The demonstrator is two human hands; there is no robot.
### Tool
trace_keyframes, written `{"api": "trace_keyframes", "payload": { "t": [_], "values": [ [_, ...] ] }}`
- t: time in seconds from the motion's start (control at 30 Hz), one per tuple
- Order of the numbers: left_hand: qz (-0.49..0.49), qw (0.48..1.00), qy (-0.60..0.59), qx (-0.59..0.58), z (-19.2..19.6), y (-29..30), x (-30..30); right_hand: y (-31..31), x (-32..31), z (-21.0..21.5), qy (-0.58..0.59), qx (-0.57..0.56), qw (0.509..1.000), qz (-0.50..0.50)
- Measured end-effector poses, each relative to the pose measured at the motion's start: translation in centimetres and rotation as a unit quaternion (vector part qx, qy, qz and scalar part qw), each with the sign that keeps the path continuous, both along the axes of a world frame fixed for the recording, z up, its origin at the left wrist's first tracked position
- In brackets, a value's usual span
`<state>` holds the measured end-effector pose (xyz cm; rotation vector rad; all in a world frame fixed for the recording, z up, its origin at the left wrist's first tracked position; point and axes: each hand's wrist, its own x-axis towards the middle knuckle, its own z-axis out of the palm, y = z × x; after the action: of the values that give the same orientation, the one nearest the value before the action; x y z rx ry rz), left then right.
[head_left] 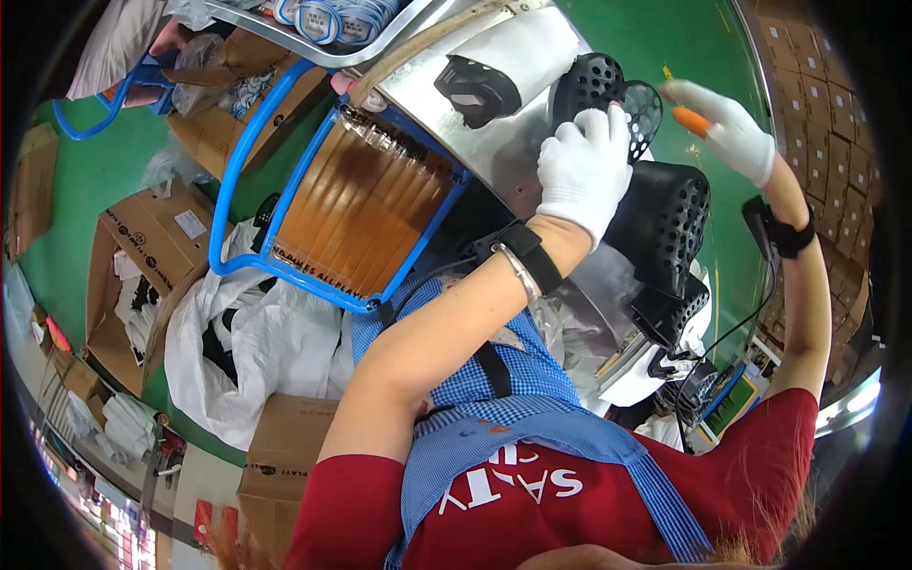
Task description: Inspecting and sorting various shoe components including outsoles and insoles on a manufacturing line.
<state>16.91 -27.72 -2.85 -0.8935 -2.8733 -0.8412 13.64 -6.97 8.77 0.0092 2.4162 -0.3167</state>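
Observation:
My left hand (584,171), in a white glove, has its fingers closed on a black perforated piece (644,116) with an oval, rounded end. Directly beside that piece lies a black shoe part full of round holes (586,84), partly covered by my fingers. My gloved right hand (727,128) is raised just to the right, fingers stretched and apart. An orange cover (691,122) shows on what looks like its thumb. Below my left hand sits a larger black perforated clog (665,218). Another black clog (475,90) with white material over it rests on the metal worktop (518,161).
A blue-framed chair with a brown slatted seat (366,204) stands left of the worktop. Above it is a metal tray (380,47) with blue-and-white bundles. Cardboard boxes (142,247) and a white sack (247,351) lie left; stacked cartons (817,114) line the right. A cable (750,318) hangs from my right wrist.

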Motion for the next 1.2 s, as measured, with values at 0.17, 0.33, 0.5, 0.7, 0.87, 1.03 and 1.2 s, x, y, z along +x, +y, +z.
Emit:
{"api": "trace_keyframes", "payload": {
  "t": [0.17, 0.33, 0.5, 0.7, 0.87, 1.03, 1.2],
  "values": [
    [-0.009, 0.999, -0.051, -0.011, 0.0, -0.6, 0.8, -0.9, -4.8, -6.1, 0.128, -0.094, 0.983, 0.094],
    [0.012, 0.997, -0.080, 0.005, 0.4, -1.8, 1.5, -1.8, -6.0, -7.6, -0.084, 0.077, 0.993, 0.006],
    [0.000, 0.993, -0.113, -0.038, 0.9, -2.5, 2.6, -2.2, -4.5, -6.9, -0.211, 0.025, 0.975, -0.065],
    [0.001, 0.996, -0.062, -0.062, -1.0, -2.1, 2.0, 0.2, -3.4, -7.7, -0.187, -0.100, 0.931, -0.298],
    [0.049, 0.994, -0.091, -0.041, -1.2, -0.7, 0.4, -0.1, -3.0, -1.2, 0.047, -0.018, 0.999, -0.001],
    [0.036, 0.989, -0.101, 0.099, 0.7, -7.1, 0.4, -5.2, 3.5, 9.6, 0.061, -0.054, 0.996, -0.024],
    [0.150, 0.954, 0.108, 0.234, -0.7, -21.5, 0.0, -14.5, 5.9, 12.6, -0.078, -0.095, 0.990, -0.071]
  ]
}}
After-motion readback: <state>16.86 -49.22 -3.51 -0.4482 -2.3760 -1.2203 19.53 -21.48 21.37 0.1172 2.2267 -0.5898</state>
